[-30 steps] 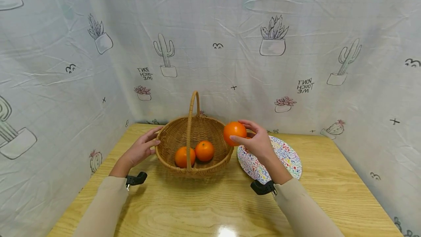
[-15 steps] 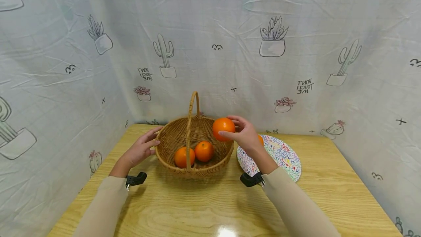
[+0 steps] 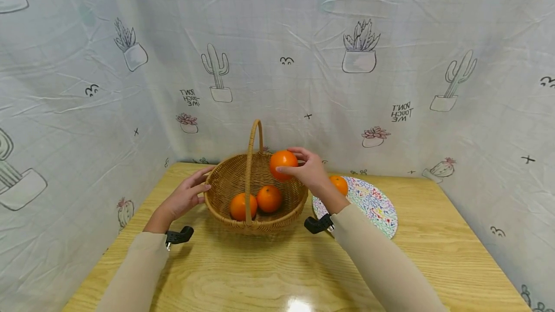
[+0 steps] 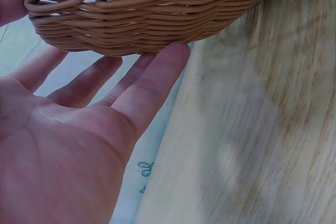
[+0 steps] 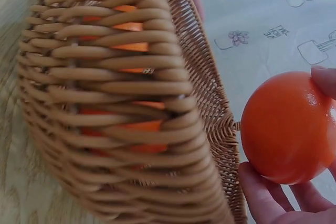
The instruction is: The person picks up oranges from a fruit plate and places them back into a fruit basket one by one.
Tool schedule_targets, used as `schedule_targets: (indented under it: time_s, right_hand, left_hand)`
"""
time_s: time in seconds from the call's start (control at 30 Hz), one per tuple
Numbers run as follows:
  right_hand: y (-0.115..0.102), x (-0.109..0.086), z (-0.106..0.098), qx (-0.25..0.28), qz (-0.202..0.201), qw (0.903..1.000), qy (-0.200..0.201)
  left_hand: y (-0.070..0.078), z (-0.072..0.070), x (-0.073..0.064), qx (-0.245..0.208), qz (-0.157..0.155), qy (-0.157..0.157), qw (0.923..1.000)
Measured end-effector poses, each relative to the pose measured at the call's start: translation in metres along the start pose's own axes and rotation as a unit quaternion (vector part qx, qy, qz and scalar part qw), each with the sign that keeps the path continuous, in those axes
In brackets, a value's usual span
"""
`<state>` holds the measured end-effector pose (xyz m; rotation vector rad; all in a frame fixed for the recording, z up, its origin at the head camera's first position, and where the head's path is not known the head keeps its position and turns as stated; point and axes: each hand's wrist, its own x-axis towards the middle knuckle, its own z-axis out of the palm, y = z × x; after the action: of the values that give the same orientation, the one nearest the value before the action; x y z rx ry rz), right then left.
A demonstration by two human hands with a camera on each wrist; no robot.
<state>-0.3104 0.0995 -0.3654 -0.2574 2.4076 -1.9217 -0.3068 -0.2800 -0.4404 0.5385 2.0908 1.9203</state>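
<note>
A wicker basket point(image 3: 217, 215) with a tall arched handle point(image 3: 249, 172) stands on the table, and two oranges point(image 3: 243, 207) lie inside it. At its left side my left hand point(image 3: 186, 196) holds the rim, thumb at the rim and fingers against the outer weave. In the left wrist view those fingertips point(image 4: 176, 51) touch the basket's wall point(image 4: 131, 14). My right hand point(image 3: 312, 172) grips another orange point(image 3: 284, 164) between thumb and fingers, above the basket's right part. The right wrist view shows this orange point(image 5: 286, 127) beyond the rim, apart from the weave.
Right of the basket lies a round plate point(image 3: 375, 206) with a colourful speckled pattern. An orange point(image 3: 339, 185) sits on its left side, partly behind my right wrist. Cloth with cactus drawings point(image 3: 303, 85) hangs behind and beside the wooden table point(image 3: 243, 273).
My right hand has carried its orange leftward, from beside the rim to above the basket. The orange on the plate has come into fuller view. My left hand has stayed at the rim.
</note>
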Motion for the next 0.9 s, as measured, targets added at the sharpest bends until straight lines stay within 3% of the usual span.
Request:
schedule_targets:
  time_s: [0.4, 0.9]
  right_hand:
    - [-0.01, 0.03, 0.021, 0.005, 0.042, 0.9991, -0.002]
    - [-0.006, 0.046, 0.053, -0.011, 0.064, 0.9976, -0.025]
  left_hand:
    - [-0.001, 0.0, 0.001, -0.02, 0.011, -0.008, 0.9997]
    - [0.001, 0.001, -0.001, -0.008, 0.001, -0.005, 1.0]
